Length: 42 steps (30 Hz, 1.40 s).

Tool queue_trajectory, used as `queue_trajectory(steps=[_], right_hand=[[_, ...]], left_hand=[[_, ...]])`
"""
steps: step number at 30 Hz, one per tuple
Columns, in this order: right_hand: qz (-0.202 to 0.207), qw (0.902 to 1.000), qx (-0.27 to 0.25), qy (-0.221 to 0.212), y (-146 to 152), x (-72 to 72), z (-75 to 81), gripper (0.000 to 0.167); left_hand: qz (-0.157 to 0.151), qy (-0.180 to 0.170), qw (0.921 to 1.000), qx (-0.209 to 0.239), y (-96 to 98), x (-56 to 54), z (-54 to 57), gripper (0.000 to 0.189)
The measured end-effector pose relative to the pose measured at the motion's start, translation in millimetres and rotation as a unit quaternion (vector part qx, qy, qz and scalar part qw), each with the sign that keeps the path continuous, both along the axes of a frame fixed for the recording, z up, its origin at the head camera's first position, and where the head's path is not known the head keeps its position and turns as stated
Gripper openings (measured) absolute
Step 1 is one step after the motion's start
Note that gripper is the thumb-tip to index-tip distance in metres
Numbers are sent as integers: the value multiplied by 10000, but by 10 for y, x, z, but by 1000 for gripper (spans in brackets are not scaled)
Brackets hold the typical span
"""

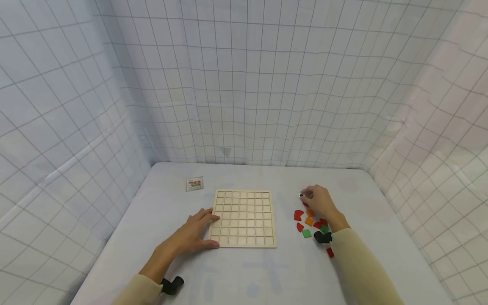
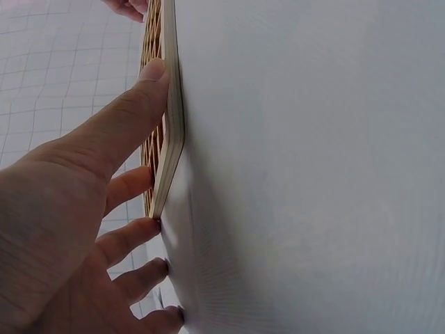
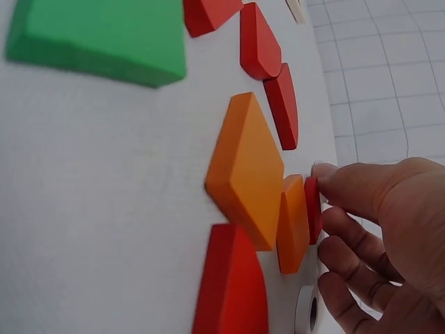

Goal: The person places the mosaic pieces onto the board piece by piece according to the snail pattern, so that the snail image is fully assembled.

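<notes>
A pale wooden grid board [image 1: 244,218] lies on the table with its cells bare. My left hand [image 1: 196,233] rests at its left side, thumb on the near corner and fingers spread along the edge; the left wrist view shows the thumb [image 2: 128,118] lying on the rim. To the right of the board, my right hand [image 1: 319,200] pinches a small white piece with a black dot [image 1: 301,195] between thumb and fingertips. In the right wrist view a red piece [image 3: 313,212] partly covers that grip, and another white piece with a dark centre [image 3: 306,309] lies below.
Several loose red, orange and green pieces lie near my right hand, among them an orange square [image 1: 309,221] and a green square [image 1: 306,233]. A small picture card [image 1: 194,184] lies at the back left. Grid-patterned curtains [image 1: 244,106] surround the table.
</notes>
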State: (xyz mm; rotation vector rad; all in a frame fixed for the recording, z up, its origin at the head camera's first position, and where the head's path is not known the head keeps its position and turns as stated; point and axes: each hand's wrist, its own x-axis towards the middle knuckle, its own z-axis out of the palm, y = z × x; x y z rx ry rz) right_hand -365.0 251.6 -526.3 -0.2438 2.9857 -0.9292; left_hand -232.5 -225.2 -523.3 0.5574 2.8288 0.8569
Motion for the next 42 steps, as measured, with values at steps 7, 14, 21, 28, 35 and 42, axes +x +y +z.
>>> queue_trajectory(steps=[7,14,21,28,35,42], right_hand=[[78,9998,-101,152,-69,-1,23,26],[225,9978,-256,568,-288,-21,48,23],[582,9939,-520,781,-671,-11,41,21],[1238,9857,-643,942,-1164,9,18,16],[2052,9721,-638,944,-1579,20,-40,15],[2627,9524,-791,1325,-1868,-119,-287,16]], left_hand=[[14,-19,10000,-4,14,3,-2,87],[85,-69,9999,47,32,4,17,87],[66,-52,10000,-16,31,9,19,88],[36,12,10000,36,23,-10,-3,88],[78,34,10000,-47,21,-18,-22,89],[93,38,9999,-39,37,-43,-19,87]])
